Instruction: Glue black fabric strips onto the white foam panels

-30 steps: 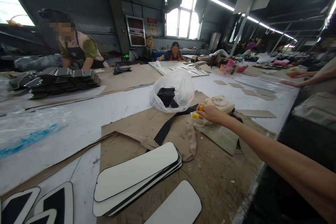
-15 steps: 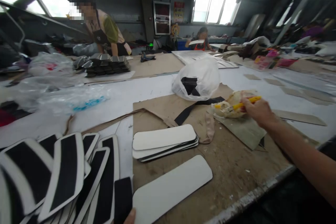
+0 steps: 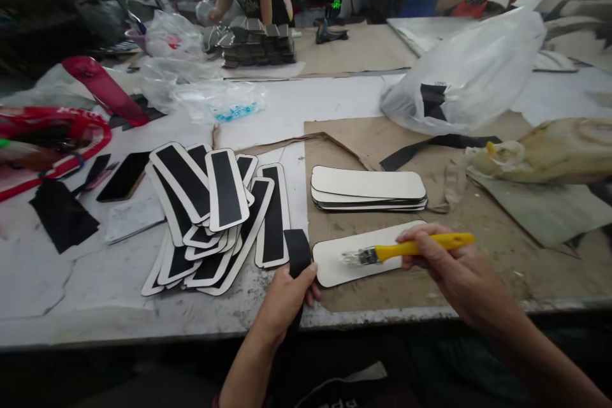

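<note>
My right hand (image 3: 442, 261) grips a yellow-handled brush (image 3: 406, 248), its bristles on a white rounded piece (image 3: 335, 259) lying on brown board. My left hand (image 3: 289, 293) pinches a black strip (image 3: 297, 252) at the left end of that piece. Just behind lies a stack of similar white pieces (image 3: 368, 183). Left of my left hand, several white-edged pieces with black centres (image 3: 227, 188) overlap in a loose pile. A yellowish container (image 3: 554, 153) with a glue-like crust round its mouth lies on its side at the right.
Beyond the board (image 3: 344, 134) sits a clear plastic bag (image 3: 468, 76) with black pieces inside. A phone (image 3: 123, 176), black scraps and a red item (image 3: 52, 140) lie at left. Two people are across the table, near a dark stack (image 3: 258, 44).
The view has tilted down and turned left. My right hand has brought the brush from the container to the white piece. More of my left hand shows, holding the black strip.
</note>
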Motion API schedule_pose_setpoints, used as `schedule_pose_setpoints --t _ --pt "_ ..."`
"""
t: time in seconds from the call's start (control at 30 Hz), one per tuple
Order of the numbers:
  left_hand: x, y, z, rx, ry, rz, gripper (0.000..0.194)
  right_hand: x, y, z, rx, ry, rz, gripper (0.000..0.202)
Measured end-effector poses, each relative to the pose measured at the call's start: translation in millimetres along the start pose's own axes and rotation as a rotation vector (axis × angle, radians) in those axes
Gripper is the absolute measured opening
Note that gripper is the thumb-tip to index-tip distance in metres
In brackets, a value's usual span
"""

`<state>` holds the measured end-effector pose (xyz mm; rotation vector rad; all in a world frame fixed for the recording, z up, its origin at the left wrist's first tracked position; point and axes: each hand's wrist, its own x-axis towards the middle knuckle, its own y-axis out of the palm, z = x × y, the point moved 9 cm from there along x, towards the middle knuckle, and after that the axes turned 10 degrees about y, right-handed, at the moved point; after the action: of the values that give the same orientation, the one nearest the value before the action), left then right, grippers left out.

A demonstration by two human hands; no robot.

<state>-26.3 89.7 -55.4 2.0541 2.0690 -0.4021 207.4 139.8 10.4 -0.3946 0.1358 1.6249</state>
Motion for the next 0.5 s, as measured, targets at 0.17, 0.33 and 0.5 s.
schedule_pose_setpoints --t 0.17,0.33,0.5 --pt "0.1 0.2 0.7 -0.038 0.020 0.043 0.036 -0.2 41.1 -7.8 0.044 0.002 0.085 0.027" --pt "0.2 -1.6 2.9 -0.065 0.032 0.045 0.031 -2.7 26.0 -1.9 -0.144 -0.041 -0.033 0.028" --pt "0.0 -2.1 2.4 -0.048 0.046 0.046 0.029 -10.0 -19.9 11.2 -0.401 -0.095 -0.271 0.029"
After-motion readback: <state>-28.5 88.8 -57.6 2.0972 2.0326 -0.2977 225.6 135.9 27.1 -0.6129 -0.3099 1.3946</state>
